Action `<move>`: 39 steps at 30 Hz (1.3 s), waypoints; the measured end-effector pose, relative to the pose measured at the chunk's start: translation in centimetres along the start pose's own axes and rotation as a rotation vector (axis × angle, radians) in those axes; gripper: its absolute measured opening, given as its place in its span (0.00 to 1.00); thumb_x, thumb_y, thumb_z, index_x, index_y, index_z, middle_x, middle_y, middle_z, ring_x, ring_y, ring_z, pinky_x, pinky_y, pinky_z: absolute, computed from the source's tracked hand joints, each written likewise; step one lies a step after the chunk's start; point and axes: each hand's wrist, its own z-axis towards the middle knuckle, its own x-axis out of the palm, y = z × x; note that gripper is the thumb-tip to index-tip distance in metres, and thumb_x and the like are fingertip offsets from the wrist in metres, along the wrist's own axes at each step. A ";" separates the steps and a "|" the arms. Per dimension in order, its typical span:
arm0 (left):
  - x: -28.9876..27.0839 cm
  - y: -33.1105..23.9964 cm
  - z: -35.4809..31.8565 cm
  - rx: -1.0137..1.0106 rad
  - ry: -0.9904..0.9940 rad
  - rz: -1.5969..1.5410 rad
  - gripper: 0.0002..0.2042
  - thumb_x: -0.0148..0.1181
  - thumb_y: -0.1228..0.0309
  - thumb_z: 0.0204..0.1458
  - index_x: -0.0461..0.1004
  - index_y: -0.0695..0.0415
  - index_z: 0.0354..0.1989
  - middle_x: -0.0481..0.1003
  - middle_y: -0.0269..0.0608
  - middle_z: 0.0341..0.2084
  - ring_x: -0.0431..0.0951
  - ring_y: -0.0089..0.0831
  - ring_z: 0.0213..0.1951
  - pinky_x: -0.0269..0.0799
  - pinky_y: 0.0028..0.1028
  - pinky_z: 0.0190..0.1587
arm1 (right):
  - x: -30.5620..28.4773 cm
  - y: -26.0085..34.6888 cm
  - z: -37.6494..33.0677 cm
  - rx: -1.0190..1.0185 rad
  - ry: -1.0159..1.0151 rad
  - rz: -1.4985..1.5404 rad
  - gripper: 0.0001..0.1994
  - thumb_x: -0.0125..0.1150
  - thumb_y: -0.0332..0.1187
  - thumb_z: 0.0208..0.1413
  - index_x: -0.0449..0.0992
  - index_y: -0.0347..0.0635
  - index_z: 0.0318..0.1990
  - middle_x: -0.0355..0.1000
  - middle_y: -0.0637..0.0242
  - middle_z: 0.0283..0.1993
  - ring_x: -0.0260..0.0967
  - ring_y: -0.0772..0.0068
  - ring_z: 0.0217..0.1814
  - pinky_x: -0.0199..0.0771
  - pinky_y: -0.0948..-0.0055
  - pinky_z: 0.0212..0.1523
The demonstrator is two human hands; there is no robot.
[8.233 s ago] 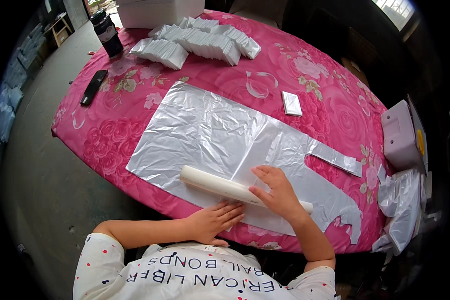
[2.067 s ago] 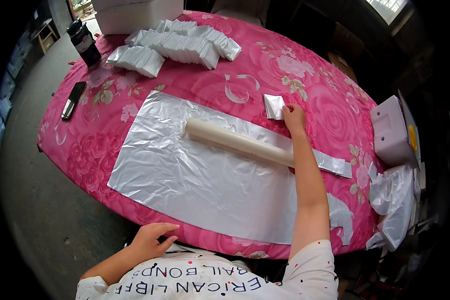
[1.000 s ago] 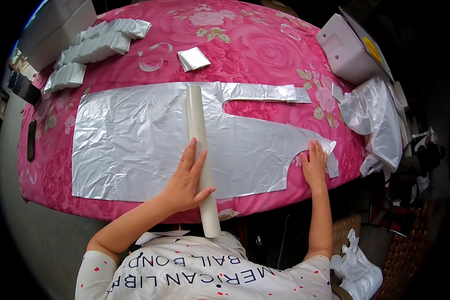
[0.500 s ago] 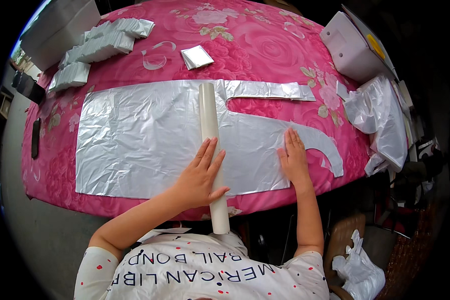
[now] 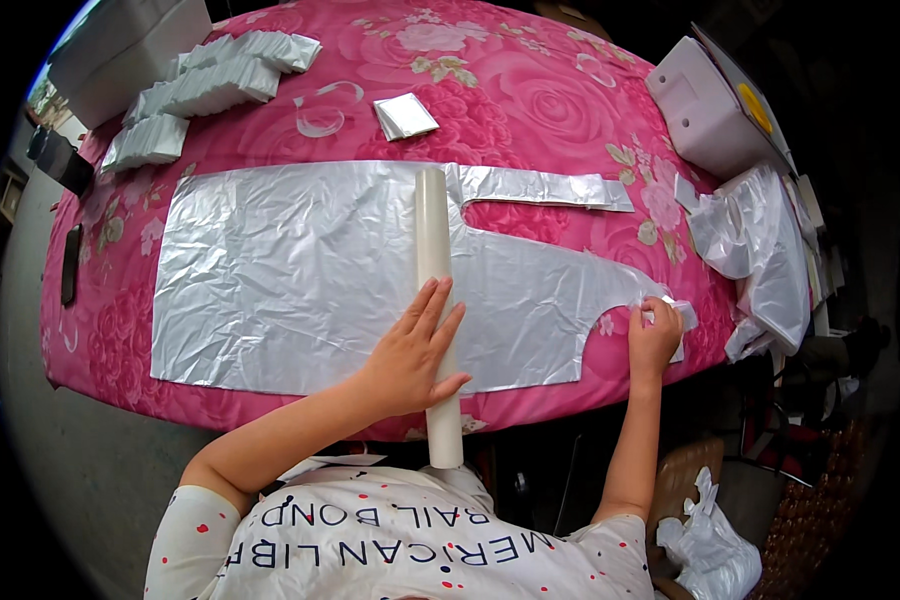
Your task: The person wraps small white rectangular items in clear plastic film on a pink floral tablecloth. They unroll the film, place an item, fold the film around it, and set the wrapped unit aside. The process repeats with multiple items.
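A thin silvery-white plastic sheet [image 5: 290, 280], cut like an apron with two straps at its right end, lies spread and creased before me. Across its middle rests a long pale tube [image 5: 433, 225], its near end past the table edge. My left hand [image 5: 415, 350] lies on that tube with fingers stretched out and thumb apart, not wrapped round it. At the tip of the curved near strap, my right hand [image 5: 657, 335] pinches the plastic between bent fingers, and a crumpled bit shows beside them. The far strap [image 5: 550, 188] lies straight on the cloth.
Beyond the sheet sits a small folded silvery packet [image 5: 406, 117]. Rows of similar packets [image 5: 220, 90] stand far left by a white bin [image 5: 125, 55], with a dark bottle [image 5: 60, 160] and black bar [image 5: 71, 265] nearby. A white box [image 5: 695, 100] and clear plastic bags [image 5: 760, 250] are right.
My right hand has moved right from lying flat on the sheet to pinching the curved strap's end, which is now crumpled. My left hand remains on the tube.
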 end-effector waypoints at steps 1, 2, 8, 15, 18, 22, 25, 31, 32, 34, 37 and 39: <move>-0.1 0.0 -0.1 0.012 -0.034 -0.058 0.33 0.55 0.58 0.47 0.56 0.68 0.58 0.44 0.65 0.62 0.43 0.55 0.65 0.43 0.42 0.64 | -0.7 2.8 0.0 0.053 0.037 0.108 0.07 0.63 0.25 0.40 0.70 0.38 0.27 0.72 0.63 0.28 0.69 0.62 0.32 0.68 0.67 0.37; -0.3 -0.1 -0.1 0.025 -0.068 -0.116 0.32 0.56 0.60 0.48 0.57 0.67 0.58 0.45 0.63 0.62 0.46 0.53 0.65 0.45 0.41 0.64 | -1.4 5.6 0.0 0.106 0.074 0.215 0.08 0.64 0.24 0.39 0.69 0.38 0.26 0.71 0.64 0.26 0.69 0.64 0.30 0.68 0.68 0.34; -1.9 -0.8 -0.4 -0.545 -0.017 -1.329 0.20 0.57 0.67 0.52 0.65 0.64 0.50 0.70 0.47 0.43 0.73 0.32 0.43 0.69 0.29 0.46 | -4.1 20.6 -3.3 -0.165 0.527 0.997 0.13 0.65 0.27 0.41 0.72 0.39 0.36 0.72 0.65 0.32 0.70 0.66 0.31 0.70 0.73 0.32; -8.8 10.5 -7.6 -0.847 -0.037 -1.227 0.09 0.57 0.70 0.51 0.73 0.62 0.36 0.76 0.39 0.27 0.75 0.24 0.28 0.72 0.23 0.32 | -5.6 21.7 -6.9 -0.383 0.444 0.645 0.18 0.67 0.40 0.42 0.71 0.40 0.37 0.71 0.62 0.38 0.69 0.60 0.37 0.69 0.66 0.34; -13.3 15.3 -13.0 -0.983 -0.102 -1.013 0.07 0.56 0.75 0.48 0.73 0.62 0.36 0.75 0.38 0.27 0.74 0.23 0.27 0.70 0.22 0.33 | -6.9 21.4 -7.0 -0.135 0.702 0.409 0.22 0.66 0.49 0.41 0.70 0.39 0.33 0.71 0.59 0.33 0.69 0.60 0.33 0.69 0.66 0.30; -17.0 16.3 -14.8 -0.851 -0.106 -0.252 0.12 0.56 0.79 0.43 0.71 0.63 0.39 0.74 0.42 0.33 0.74 0.31 0.35 0.69 0.27 0.41 | -5.4 20.5 -9.2 0.072 1.120 0.461 0.23 0.64 0.52 0.41 0.72 0.37 0.28 0.71 0.57 0.21 0.71 0.58 0.24 0.69 0.65 0.25; -17.1 12.1 -11.5 -0.585 -0.169 0.397 0.15 0.56 0.79 0.42 0.70 0.62 0.42 0.71 0.48 0.43 0.70 0.45 0.45 0.67 0.36 0.48 | -4.9 20.5 -9.7 0.186 1.154 0.538 0.21 0.62 0.49 0.43 0.73 0.35 0.27 0.71 0.55 0.20 0.71 0.56 0.23 0.70 0.65 0.27; -8.2 6.1 -3.3 -0.104 -0.266 -0.098 0.18 0.54 0.78 0.47 0.67 0.60 0.49 0.69 0.45 0.48 0.69 0.45 0.49 0.66 0.35 0.50 | -5.4 19.4 -9.5 0.281 1.162 0.529 0.21 0.61 0.47 0.43 0.74 0.33 0.29 0.71 0.53 0.21 0.72 0.55 0.24 0.71 0.65 0.29; -6.3 5.8 -2.4 -0.077 -0.261 -0.147 0.20 0.54 0.77 0.48 0.64 0.61 0.52 0.66 0.47 0.51 0.67 0.45 0.51 0.65 0.36 0.52 | -5.6 19.3 -9.5 0.286 1.170 0.519 0.21 0.61 0.47 0.43 0.74 0.33 0.29 0.72 0.53 0.21 0.72 0.55 0.25 0.71 0.65 0.29; -3.1 4.4 -1.4 -0.074 -0.209 -0.166 0.25 0.53 0.75 0.49 0.58 0.64 0.57 0.58 0.51 0.58 0.59 0.47 0.59 0.58 0.37 0.58 | -5.9 19.0 -9.5 0.292 1.183 0.505 0.20 0.61 0.46 0.43 0.75 0.33 0.30 0.72 0.53 0.22 0.72 0.55 0.25 0.71 0.65 0.30; 0.4 3.6 -0.4 -0.013 -0.135 -0.073 0.28 0.51 0.72 0.49 0.54 0.69 0.59 0.53 0.56 0.60 0.53 0.50 0.62 0.50 0.40 0.62 | -6.0 18.6 -9.4 0.317 1.188 0.519 0.21 0.61 0.46 0.43 0.75 0.32 0.32 0.72 0.52 0.23 0.73 0.56 0.26 0.72 0.66 0.31; 1.4 3.2 -0.3 -0.035 -0.076 0.015 0.30 0.49 0.69 0.49 0.52 0.71 0.59 0.51 0.59 0.61 0.50 0.51 0.63 0.45 0.42 0.64 | -6.0 18.3 -9.1 0.321 1.235 0.524 0.22 0.61 0.47 0.43 0.76 0.32 0.32 0.73 0.52 0.23 0.73 0.56 0.27 0.72 0.67 0.31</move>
